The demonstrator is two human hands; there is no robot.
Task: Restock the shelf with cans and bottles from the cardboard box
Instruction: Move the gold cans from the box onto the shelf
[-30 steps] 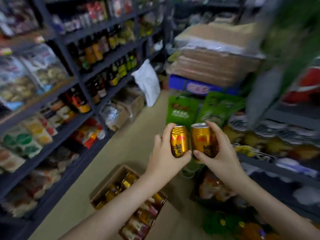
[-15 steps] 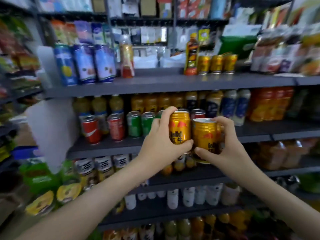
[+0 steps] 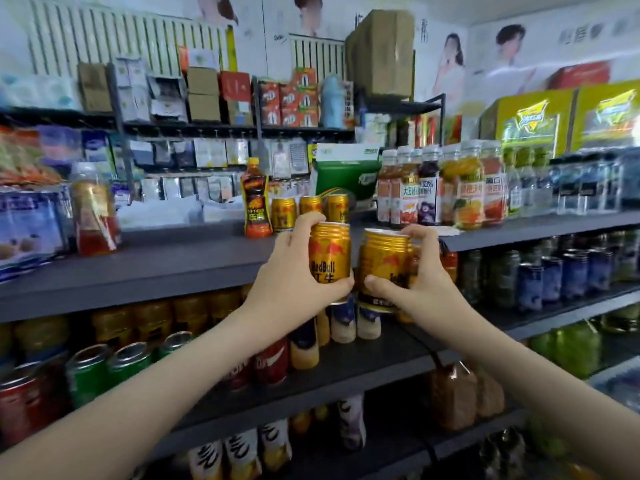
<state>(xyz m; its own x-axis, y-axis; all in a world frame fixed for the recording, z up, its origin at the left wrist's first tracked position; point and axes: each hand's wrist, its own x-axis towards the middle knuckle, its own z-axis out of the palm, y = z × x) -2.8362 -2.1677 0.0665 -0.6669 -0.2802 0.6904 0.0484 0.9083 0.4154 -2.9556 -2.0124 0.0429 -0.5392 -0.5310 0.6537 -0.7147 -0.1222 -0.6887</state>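
Observation:
My left hand (image 3: 289, 271) grips a gold Red Bull can (image 3: 329, 252), upright, in front of the top grey shelf (image 3: 173, 261). Right beside it my right hand (image 3: 420, 282) grips a second gold can (image 3: 382, 263), tilted slightly left. Both cans hang at the shelf's front edge, just below three matching gold cans (image 3: 310, 207) that stand on the shelf. The cardboard box is out of view.
A dark bottle with an orange cap (image 3: 256, 199) stands left of the shelf's gold cans. Juice bottles (image 3: 440, 185) line the shelf to the right, and a green carton (image 3: 346, 171) sits behind. Lower shelves hold cans and bottles (image 3: 114, 368).
The view swung from the aisle floor and the box up to the shelf. Both hands rose with their cans from the middle shelf level to the top shelf's edge.

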